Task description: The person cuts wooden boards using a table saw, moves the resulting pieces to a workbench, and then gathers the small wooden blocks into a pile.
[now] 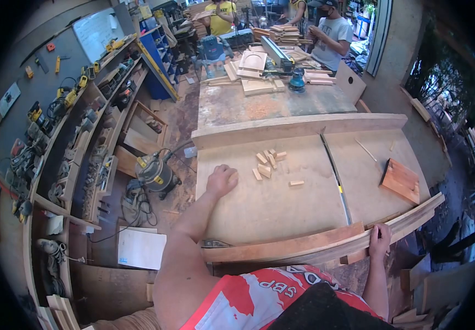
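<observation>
While the left hand (223, 180) rests, fingers curled, on the plywood crosscut sled (281, 214) in front of the person, near small wood blocks (265, 170), the right hand (380, 239) curls at the laminated near fence (413, 220); can't tell if either grips anything. Reddish board (402, 180) lies right of the slot (333, 170).

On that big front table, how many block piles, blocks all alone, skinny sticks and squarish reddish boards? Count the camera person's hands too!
Block pile: 1
Lone block: 1
Skinny sticks: 2
Squarish reddish board: 1
Left hand and right hand: 2
Total: 7
</observation>
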{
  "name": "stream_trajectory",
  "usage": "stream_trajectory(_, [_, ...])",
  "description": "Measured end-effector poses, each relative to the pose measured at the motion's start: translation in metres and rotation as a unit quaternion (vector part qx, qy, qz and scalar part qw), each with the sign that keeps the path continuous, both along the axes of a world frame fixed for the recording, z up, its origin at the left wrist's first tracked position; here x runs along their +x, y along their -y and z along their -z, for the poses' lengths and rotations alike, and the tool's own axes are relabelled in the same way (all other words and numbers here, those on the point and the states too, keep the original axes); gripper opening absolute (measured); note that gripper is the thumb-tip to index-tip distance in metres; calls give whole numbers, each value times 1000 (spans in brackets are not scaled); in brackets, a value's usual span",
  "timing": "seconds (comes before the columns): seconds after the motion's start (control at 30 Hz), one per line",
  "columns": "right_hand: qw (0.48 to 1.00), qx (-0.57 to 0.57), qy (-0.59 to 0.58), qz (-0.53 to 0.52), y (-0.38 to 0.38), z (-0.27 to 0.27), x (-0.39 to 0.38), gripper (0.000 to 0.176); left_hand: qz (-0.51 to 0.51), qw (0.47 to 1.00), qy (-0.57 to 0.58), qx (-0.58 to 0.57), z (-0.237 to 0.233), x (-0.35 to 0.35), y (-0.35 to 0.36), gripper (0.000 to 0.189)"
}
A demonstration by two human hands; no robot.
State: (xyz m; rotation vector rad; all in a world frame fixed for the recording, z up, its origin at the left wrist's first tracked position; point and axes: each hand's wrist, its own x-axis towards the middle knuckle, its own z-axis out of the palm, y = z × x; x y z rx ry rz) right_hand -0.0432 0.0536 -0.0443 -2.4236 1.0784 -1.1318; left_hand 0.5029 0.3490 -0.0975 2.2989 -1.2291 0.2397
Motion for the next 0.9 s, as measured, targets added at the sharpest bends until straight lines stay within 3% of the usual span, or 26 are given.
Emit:
stream_trajectory(0.5, [1000, 8, -6, 3, -2, -2, 0, 8, -2, 1000, -9, -5, -1, 0, -1, 33])
stream_trajectory(0.57, [1000, 9, 1, 6, -3, 1, -6, 8, -13, 1000, -5, 9, 21, -2, -5, 32])
stream_trajectory(0.9, [1000, 7, -1, 10, 3, 5, -1, 8, -12, 1000, -2, 11, -3, 1, 0, 31])
